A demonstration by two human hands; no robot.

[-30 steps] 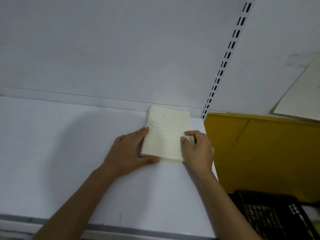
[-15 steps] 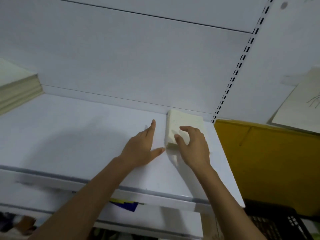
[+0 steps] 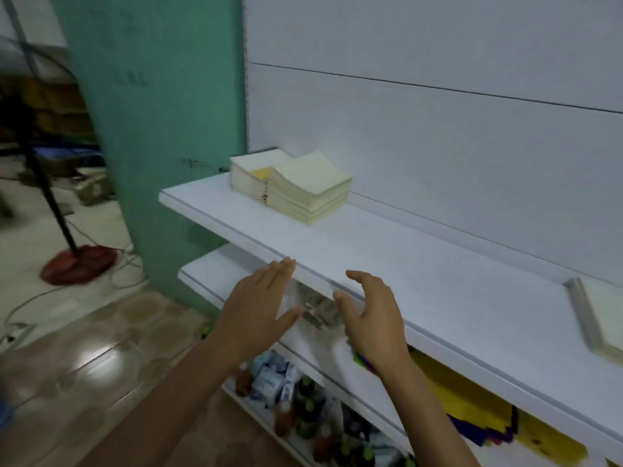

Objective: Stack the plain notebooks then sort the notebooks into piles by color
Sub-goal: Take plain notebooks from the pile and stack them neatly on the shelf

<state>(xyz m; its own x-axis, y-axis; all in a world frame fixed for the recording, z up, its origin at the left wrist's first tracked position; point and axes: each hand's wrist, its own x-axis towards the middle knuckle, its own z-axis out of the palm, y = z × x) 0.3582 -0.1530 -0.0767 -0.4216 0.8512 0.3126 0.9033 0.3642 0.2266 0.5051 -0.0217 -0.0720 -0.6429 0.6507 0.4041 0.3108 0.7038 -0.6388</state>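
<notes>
Two adjoining piles of cream notebooks [image 3: 303,190] sit at the left end of the upper white shelf [image 3: 421,274], with a yellow cover showing between them. Another cream stack [image 3: 603,318] lies at the shelf's far right, cut off by the frame edge. My left hand [image 3: 259,308] hovers in front of the shelf's front edge with straight fingers, holding nothing. My right hand [image 3: 374,315] floats beside it, fingers spread and loosely bent, also empty. Both hands are well short of the left piles.
A lower shelf [image 3: 209,281] sits under the upper one, with small bottles and packets [image 3: 293,399] and yellow sheets [image 3: 472,409] below. A teal pillar [image 3: 158,123] stands left of the shelving. A stand with a red base [image 3: 79,264] and cables lie on the tiled floor.
Both hands have let go of the cream stack at the right and pulled back off the shelf. The view has swung left, bringing the left piles into sight.
</notes>
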